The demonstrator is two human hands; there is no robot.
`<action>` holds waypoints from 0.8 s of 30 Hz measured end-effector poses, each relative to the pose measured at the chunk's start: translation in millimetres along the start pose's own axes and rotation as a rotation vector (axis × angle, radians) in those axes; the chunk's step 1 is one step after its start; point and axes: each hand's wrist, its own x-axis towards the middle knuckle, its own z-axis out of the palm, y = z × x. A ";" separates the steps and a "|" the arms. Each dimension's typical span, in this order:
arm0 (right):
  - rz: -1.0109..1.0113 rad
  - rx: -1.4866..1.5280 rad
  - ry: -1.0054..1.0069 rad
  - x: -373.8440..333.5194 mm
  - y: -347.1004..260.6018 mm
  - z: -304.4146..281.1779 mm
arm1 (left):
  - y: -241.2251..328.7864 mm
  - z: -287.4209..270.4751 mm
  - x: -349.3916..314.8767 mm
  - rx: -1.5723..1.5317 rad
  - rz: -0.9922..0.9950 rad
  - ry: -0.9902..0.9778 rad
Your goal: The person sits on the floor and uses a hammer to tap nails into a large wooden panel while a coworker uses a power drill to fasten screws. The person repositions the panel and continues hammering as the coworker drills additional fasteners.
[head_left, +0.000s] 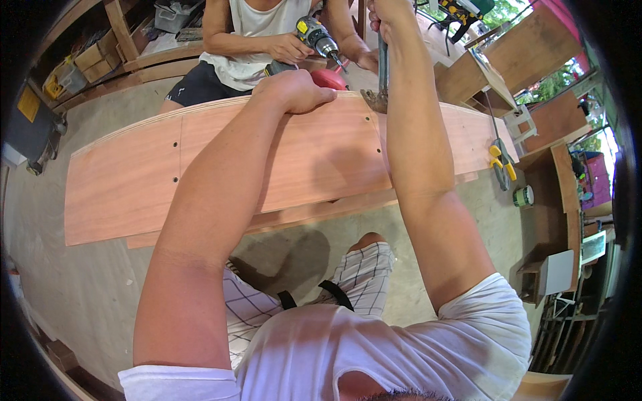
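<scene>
A long, pale reddish plywood panel [321, 154] lies in front of me, with several dark screw holes or screw heads in its face. My left hand [294, 91] is closed over its far edge, thumb along the top and the other fingers mostly hidden. My right hand [388, 15], at the top of the view, is closed round the upright handle of a hammer [383, 63]. Its rusty metal head points down at the panel's far edge; whether they touch is unclear. Across the panel, a co-worker's hand [289, 49] holds a yellow-and-black cordless drill [314, 35].
A red object [329, 79] shows behind the far edge. A yellow-and-grey clamp [500, 164] grips the panel's right end. A small green-and-white can [523, 196] stands on the floor. Wooden shelves [127, 63] line the back left; wooden cabinets [528, 47] stand at the right.
</scene>
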 end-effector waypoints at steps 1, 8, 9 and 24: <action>0.021 -0.023 -0.013 0.1 0.2 -1.0 | -0.3 1.1 0.3 -0.001 0.004 0.015; -0.054 0.027 -0.118 10.8 8.6 0.7 | -1.2 1.7 6.1 -0.015 -0.043 -0.006; -0.076 0.047 -0.134 11.7 9.9 1.0 | -1.6 1.7 6.9 -0.019 -0.048 -0.013; 0.080 0.116 -0.096 -2.4 1.4 1.8 | -11.0 11.5 19.0 -0.080 0.040 -0.005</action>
